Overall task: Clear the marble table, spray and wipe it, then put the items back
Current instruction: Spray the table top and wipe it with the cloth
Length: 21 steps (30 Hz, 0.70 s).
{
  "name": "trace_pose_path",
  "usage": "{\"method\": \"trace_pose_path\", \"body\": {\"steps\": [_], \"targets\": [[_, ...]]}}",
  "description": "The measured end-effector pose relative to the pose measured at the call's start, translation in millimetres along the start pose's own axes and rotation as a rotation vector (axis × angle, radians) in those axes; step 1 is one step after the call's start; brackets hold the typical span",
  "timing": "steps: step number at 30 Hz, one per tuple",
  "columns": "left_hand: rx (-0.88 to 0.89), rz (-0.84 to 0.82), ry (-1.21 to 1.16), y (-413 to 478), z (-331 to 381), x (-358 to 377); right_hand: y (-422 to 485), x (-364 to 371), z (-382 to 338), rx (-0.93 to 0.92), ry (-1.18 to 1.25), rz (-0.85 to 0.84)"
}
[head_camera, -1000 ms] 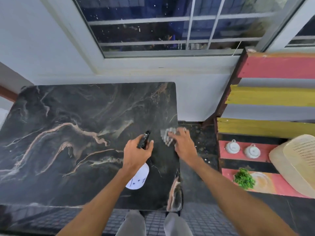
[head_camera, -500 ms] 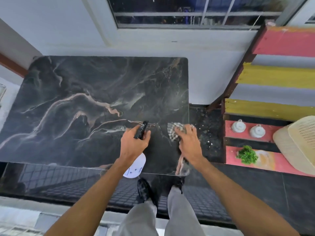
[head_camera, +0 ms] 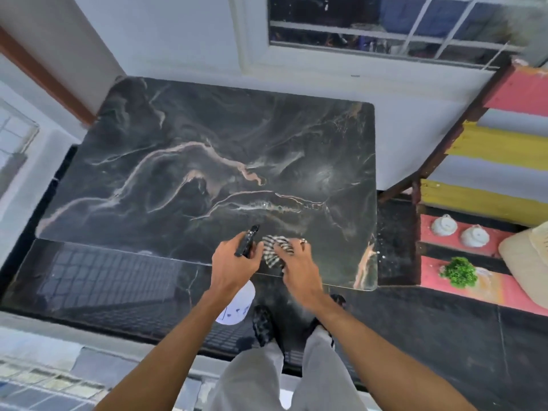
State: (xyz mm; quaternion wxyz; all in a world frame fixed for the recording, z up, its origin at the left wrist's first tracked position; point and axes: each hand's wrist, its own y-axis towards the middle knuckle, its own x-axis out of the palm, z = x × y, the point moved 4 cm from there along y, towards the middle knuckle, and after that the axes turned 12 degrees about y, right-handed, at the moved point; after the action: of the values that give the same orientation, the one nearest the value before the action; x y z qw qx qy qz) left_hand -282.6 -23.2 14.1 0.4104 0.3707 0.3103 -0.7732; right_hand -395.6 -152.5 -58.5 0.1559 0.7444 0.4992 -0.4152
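The dark marble table (head_camera: 184,161) with pale veins fills the middle of the head view, nothing standing on its top. My left hand (head_camera: 234,264) holds a spray bottle (head_camera: 235,304) by its black trigger head, the white body hanging below my wrist at the table's near edge. Right beside it, my right hand (head_camera: 298,262) presses a black-and-white checked cloth (head_camera: 274,249) flat on the marble near the front edge. A hazy wet patch (head_camera: 321,173) shows on the right part of the table.
A striped pink and yellow shelf unit (head_camera: 504,149) stands to the right, holding two white cups (head_camera: 459,231), a green plant (head_camera: 459,272) and a cream basket (head_camera: 527,256). White wall and a window (head_camera: 385,22) lie behind the table. My feet stand on dark floor (head_camera: 444,336).
My right hand has slid the cloth leftward along the front edge, close up to my left hand. My head has moved back and turned, so the table sits farther up the view.
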Motion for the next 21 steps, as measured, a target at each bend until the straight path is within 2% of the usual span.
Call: {"method": "trace_pose_path", "body": {"steps": [1, 5, 6, 9, 11, 12, 15, 16, 17, 20, 21], "targets": [[-0.016, 0.008, -0.012, -2, -10, -5, -1, 1, 2, -0.038, 0.014, -0.015], [-0.118, 0.066, -0.067, -15, -54, -26, 11, -9, 24, 0.236, 0.092, 0.216], [-0.147, 0.079, -0.082, -19, -65, -31, 15, -1, 7, 0.226, 0.045, 0.202], [-0.231, 0.111, -0.112, -32, -94, -41, 16, 48, -66, -0.125, -0.081, -0.109], [-0.266, 0.14, -0.106, -40, -109, -47, 23, 62, -86, -0.307, -0.098, -0.223], [-0.286, 0.151, -0.105, -43, -115, -50, 36, 57, -87, -0.302, -0.086, -0.218], [-0.341, 0.184, -0.108, -48, -129, -58, 81, 36, -68, -0.036, -0.011, -0.046], [-0.364, 0.202, -0.106, -50, -134, -61, 85, 39, -77, -0.019, -0.038, -0.038], [-0.388, 0.219, -0.106, -51, -140, -65, 84, 50, -97, -0.085, -0.071, -0.082], [-0.455, 0.227, -0.092, -48, -151, -72, 62, 92, -144, -0.45, -0.146, -0.324], [-0.477, 0.233, -0.089, -45, -156, -74, 68, 96, -150, -0.509, -0.143, -0.362]]}}
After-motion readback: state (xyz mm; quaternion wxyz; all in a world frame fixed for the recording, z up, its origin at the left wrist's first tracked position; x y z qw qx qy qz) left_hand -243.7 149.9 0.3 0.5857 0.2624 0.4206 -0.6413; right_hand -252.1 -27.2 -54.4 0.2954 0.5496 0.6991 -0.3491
